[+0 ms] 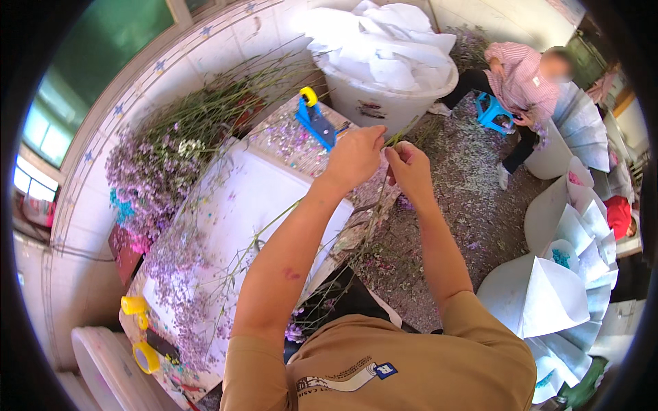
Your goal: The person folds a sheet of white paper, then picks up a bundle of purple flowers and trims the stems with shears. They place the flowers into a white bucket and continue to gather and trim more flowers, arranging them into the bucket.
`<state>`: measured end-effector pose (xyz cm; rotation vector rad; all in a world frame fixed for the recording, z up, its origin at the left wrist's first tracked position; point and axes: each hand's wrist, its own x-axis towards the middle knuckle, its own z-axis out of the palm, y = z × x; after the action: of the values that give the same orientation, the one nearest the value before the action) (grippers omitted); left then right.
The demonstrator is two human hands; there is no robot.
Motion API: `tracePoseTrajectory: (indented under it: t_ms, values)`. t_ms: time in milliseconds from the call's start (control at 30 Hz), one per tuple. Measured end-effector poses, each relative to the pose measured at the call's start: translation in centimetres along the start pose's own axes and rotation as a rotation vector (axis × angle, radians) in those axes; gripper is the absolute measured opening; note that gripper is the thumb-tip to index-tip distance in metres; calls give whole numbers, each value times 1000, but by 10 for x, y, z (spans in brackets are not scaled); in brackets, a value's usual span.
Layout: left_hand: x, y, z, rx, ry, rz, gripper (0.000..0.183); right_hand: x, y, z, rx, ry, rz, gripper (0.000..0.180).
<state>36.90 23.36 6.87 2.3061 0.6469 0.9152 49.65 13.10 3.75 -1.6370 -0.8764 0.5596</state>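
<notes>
Above the table's right edge, my left hand (355, 154) and my right hand (409, 167) meet, both closed on thin green flower stems (395, 138). The cut ends point away from me, past the fingertips. Below the hands the stems hang down towards my lap, where small purple flower heads (295, 331) show beside my shirt. My fingers hide the exact place where the stems are gripped. Left of my hands stands a blue tape dispenser (316, 123) with a yellow tape roll (309, 96). Loose purple flower sprays (180, 287) lie across white paper (257, 180) under my left forearm.
A heap of purple flowers (154, 174) lies along the wall. Behind the table stands a white tub (380, 105) full of white wrapping. Yellow tape rolls (146, 358) sit at the near left. Another person (524, 82) sits near a blue stool (493, 114). White-wrapped bouquets (552, 298) line the right.
</notes>
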Motion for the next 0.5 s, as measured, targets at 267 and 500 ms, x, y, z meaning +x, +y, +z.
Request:
tracePoseTrajectory:
  t_ms: [267, 500]
  values:
    - [13, 10, 0, -158, -97, -17, 25, -5, -27, -9, -404, 48, -416, 28]
    - [1, 13, -25, -8, -125, -23, 29, 10, -19, -34, -376, -242, -600, 24]
